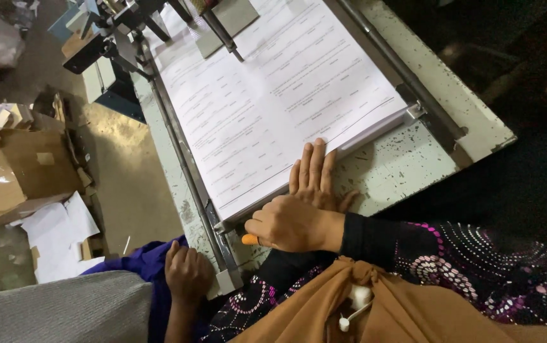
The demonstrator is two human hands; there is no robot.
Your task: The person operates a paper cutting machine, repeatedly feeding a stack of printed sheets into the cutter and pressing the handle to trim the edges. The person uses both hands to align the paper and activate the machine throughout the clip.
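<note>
Speckled metal worktop point(407, 165) carries a thick paper stack point(267, 101). Left hand point(314, 178) lies flat at its near edge, fingers point(311, 162) pressed together; right hand point(289, 223) curls around an orange tool point(249, 239). Loose, slippery sheets probably shift unless gripped at the stack's edges.

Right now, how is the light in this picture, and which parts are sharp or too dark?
Head view: the printed paper stack is bright and nearly washed out, its small text blurred; the two hands at its near edge are sharp enough; the right side beyond the speckled metal table sinks into dark shadow; the cardboard box on the floor is dim.
</note>
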